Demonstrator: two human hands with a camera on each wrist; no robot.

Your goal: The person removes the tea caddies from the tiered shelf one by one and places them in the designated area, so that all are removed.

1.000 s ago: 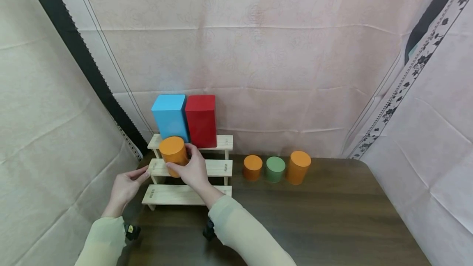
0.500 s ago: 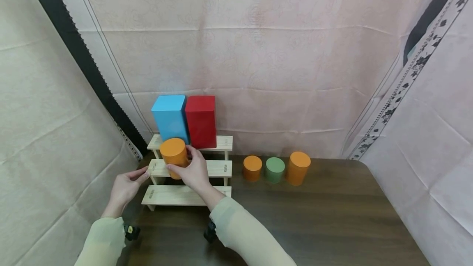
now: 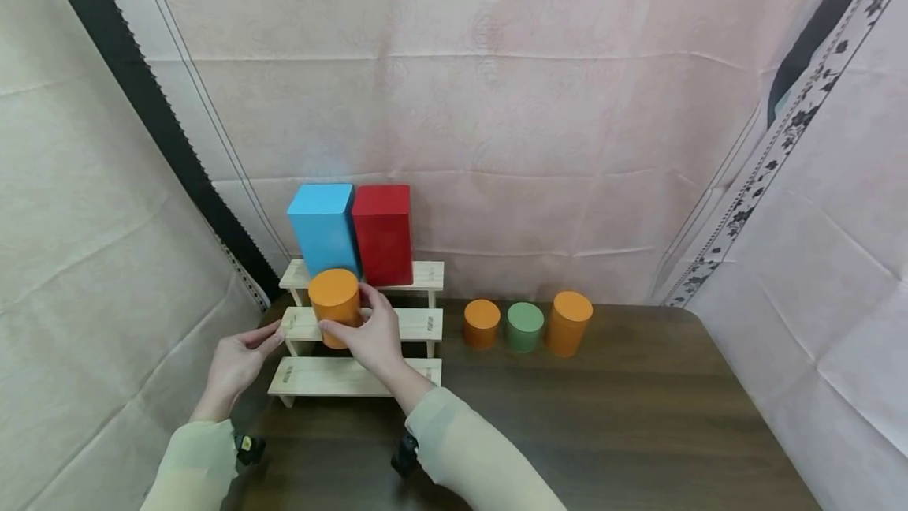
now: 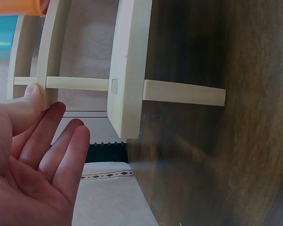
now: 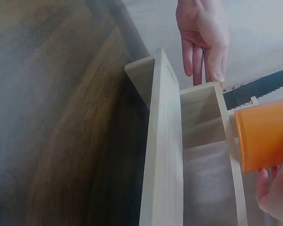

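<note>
My right hand [image 3: 377,340] grips a tall orange cylinder [image 3: 335,302] from its right side, thumb in front and fingers behind. The cylinder stands upright at the left part of the middle step of a three-tier wooden display stand [image 3: 420,324], its base overlapping that step's front edge in the head view. At the stand's left end, my left hand [image 3: 237,365] pinches the end of the middle step. The left wrist view shows that thumb [image 4: 34,96] on the step's end and the other fingers loosely extended. In the right wrist view the orange cylinder [image 5: 266,136] is partly cut off.
A blue block [image 3: 322,227] and a red block [image 3: 383,239] stand on the top step. Right of the stand, a short orange cylinder [image 3: 481,325], a green cylinder [image 3: 525,328] and another tall orange cylinder [image 3: 568,325] line the back of the dark table [image 3: 603,416]. Cloth walls enclose it.
My right hand and the orange cylinder have shifted slightly down and toward the front of the middle step. My left hand keeps its hold on the stand.
</note>
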